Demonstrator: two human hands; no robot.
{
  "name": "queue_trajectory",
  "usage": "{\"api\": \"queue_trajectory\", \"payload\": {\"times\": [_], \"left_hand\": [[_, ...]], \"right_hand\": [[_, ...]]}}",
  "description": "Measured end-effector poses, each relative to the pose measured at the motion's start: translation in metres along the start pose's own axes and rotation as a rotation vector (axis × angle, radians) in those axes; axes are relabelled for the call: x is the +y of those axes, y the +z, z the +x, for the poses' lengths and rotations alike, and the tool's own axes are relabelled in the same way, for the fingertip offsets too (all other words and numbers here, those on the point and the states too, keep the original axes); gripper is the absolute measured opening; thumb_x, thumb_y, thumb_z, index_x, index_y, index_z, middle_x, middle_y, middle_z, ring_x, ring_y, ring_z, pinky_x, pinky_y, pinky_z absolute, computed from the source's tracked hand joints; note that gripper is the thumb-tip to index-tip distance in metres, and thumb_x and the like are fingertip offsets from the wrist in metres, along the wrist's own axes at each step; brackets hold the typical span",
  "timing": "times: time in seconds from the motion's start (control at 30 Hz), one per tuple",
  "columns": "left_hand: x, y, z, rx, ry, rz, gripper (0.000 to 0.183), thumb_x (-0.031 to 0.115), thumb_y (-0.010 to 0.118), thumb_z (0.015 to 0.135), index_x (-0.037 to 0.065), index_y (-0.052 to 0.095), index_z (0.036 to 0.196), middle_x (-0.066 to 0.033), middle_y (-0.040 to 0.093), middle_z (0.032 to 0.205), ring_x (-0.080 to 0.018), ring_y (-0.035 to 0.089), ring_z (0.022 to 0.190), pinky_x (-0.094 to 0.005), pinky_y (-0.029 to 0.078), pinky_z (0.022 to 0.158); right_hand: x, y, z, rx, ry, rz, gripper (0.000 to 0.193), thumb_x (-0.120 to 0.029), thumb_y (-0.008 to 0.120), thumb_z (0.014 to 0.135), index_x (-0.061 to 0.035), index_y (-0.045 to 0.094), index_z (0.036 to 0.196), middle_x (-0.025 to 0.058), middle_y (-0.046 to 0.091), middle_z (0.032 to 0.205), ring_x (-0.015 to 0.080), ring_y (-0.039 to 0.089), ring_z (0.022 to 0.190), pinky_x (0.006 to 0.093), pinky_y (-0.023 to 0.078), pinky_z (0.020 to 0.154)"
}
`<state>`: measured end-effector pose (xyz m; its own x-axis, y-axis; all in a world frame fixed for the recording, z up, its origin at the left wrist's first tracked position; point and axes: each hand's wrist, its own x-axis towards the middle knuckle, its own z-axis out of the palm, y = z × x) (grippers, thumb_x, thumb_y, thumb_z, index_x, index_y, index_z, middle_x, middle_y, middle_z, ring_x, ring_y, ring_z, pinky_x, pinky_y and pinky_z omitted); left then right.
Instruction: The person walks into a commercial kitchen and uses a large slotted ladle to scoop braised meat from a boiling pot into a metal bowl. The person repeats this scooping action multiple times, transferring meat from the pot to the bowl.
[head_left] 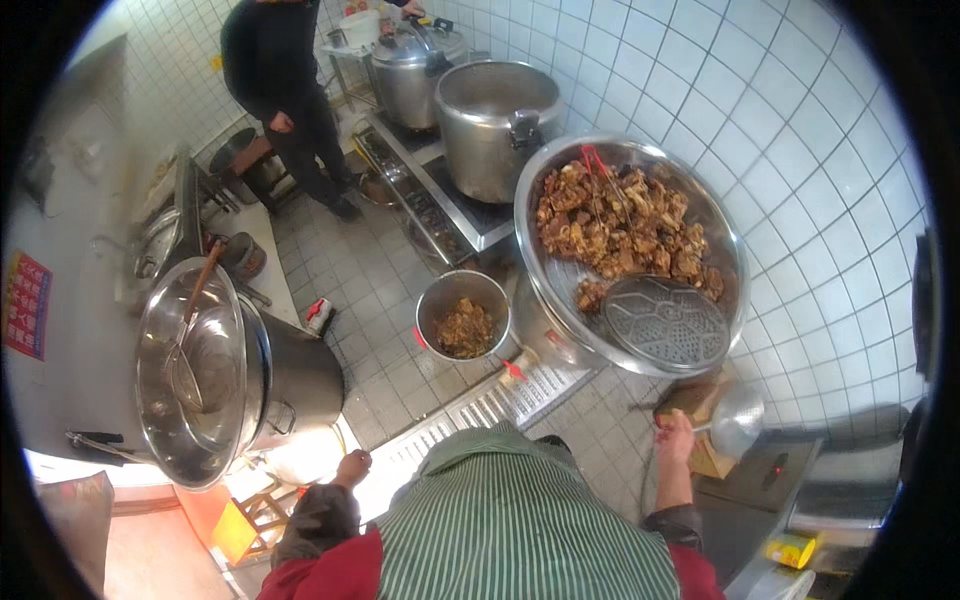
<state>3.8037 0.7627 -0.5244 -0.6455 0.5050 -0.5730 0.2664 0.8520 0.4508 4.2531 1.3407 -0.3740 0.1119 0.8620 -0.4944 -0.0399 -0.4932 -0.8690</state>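
Note:
My right hand point(675, 437) is closed round the handle of a metal ladle point(739, 420), whose round bowl points right, below the big basin. Low on the left, my left hand point(352, 467) is curled with nothing visible in it. Ahead of me a steel pot point(425, 300) stands on the floor with brown meat pieces point(463, 328) inside. A wide steel basin point(738, 300) at the right holds a heap of browned meat chunks point(625, 225). Red-handled tongs point(594, 158) lie on the heap, and a perforated round strainer point(667, 322) rests at the basin's near side.
A large steel basin point(150, 390) with a wooden-handled skimmer point(184, 375) sits on a tall pot at left. Big pots point(490, 140) stand on the stove at the back. A co-worker point(290, 90) in dark clothes stands at back left. A floor drain grate point(500, 402) crosses before me.

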Motion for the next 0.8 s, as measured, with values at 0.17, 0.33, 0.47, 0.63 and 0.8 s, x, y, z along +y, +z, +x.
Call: {"api": "queue_trajectory", "payload": {"times": [0.17, 0.33, 0.47, 0.63, 0.8], "left_hand": [[0.016, 0.004, -0.018, -0.028, -0.220, -0.210, 0.026, 0.022, 0.050, 0.090, 0.001, 0.065, 0.086, -0.0115, 0.067, 0.077, -0.0206, 0.067, 0.065, -0.0319, 0.053, 0.059], [0.063, 0.047, -0.074, 0.102, 0.196, -0.100, 0.028, 0.029, 0.055, 0.091, 0.004, 0.065, 0.093, -0.0108, 0.068, 0.076, -0.0186, 0.068, 0.063, -0.0323, 0.055, 0.065], [0.121, 0.086, -0.103, -0.034, 0.140, 0.070, 0.033, 0.030, 0.052, 0.090, 0.002, 0.068, 0.087, -0.0169, 0.069, 0.084, -0.0323, 0.067, 0.078, -0.0423, 0.054, 0.075], [0.160, 0.144, -0.108, 0.033, -0.227, -0.218, 0.042, 0.039, 0.051, 0.089, 0.002, 0.070, 0.097, -0.0233, 0.068, 0.096, -0.0420, 0.064, 0.093, -0.0473, 0.050, 0.085], [0.187, 0.177, -0.124, 0.158, -0.285, -0.359, 0.033, 0.033, 0.057, 0.086, 0.006, 0.069, 0.101, -0.0185, 0.069, 0.098, -0.0366, 0.064, 0.096, -0.0449, 0.049, 0.087]], "right_hand": [[-0.048, 0.008, 0.061, -0.008, -0.017, 0.069, 0.046, -0.049, 0.061, 0.091, -0.0071, 0.057, 0.110, 0.0007, 0.052, 0.067, 0.0123, 0.048, 0.051, 0.0288, 0.041, 0.044], [-0.067, 0.011, 0.115, 0.012, 0.108, 0.042, 0.043, -0.049, 0.062, 0.091, -0.0077, 0.059, 0.100, 0.0013, 0.053, 0.067, 0.0139, 0.047, 0.052, 0.0300, 0.041, 0.045], [-0.058, -0.006, 0.157, -0.142, 0.247, 0.192, 0.029, -0.040, 0.063, 0.091, -0.0151, 0.056, 0.104, 0.0027, 0.053, 0.067, 0.0165, 0.048, 0.054, 0.0287, 0.039, 0.047], [-0.092, -0.015, 0.184, 0.464, -0.316, -0.565, 0.035, -0.032, 0.056, 0.095, 0.0003, 0.064, 0.107, 0.0150, 0.066, 0.090, 0.0262, 0.061, 0.079, 0.0347, 0.050, 0.073], [-0.127, 0.041, 0.189, 0.072, -0.830, -0.694, 0.038, -0.026, 0.054, 0.098, 0.0056, 0.059, 0.119, 0.0208, 0.065, 0.113, 0.0311, 0.063, 0.099, 0.0364, 0.049, 0.089]]}}
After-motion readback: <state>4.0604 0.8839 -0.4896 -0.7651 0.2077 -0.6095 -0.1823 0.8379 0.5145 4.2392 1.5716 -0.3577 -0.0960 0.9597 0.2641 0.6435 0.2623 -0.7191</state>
